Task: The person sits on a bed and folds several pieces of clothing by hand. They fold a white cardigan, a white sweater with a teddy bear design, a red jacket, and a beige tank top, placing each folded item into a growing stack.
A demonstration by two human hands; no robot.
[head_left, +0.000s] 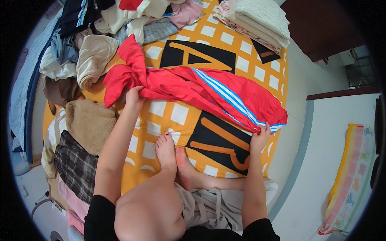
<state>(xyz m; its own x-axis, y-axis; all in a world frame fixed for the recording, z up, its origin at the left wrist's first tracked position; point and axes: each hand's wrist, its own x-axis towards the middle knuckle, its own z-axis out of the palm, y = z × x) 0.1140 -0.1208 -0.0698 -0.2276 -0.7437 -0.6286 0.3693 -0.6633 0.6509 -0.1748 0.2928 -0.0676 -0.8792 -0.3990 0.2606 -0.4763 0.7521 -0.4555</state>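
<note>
Red track pants (177, 82) with white and light-blue side stripes lie stretched across an orange, white and black patterned bedspread (179, 113). My left hand (134, 97) is closed on the fabric toward their left end, where the cloth bunches and spreads into two parts. At the gathered right end, the fingers of my right hand (261, 138) pinch the edge beside the stripes. Both forearms reach forward around my bent leg, and my bare feet (167, 152) rest on the bedspread just nearer than the pants.
A heap of clothes (146, 32) fills the far left. Nearer on that side lie a tan fluffy item (90, 122) and a dark plaid garment (76, 164). Folded white quilted bedding (261, 22) sits at the far right. A striped towel (345, 180) lies on a white surface rightward.
</note>
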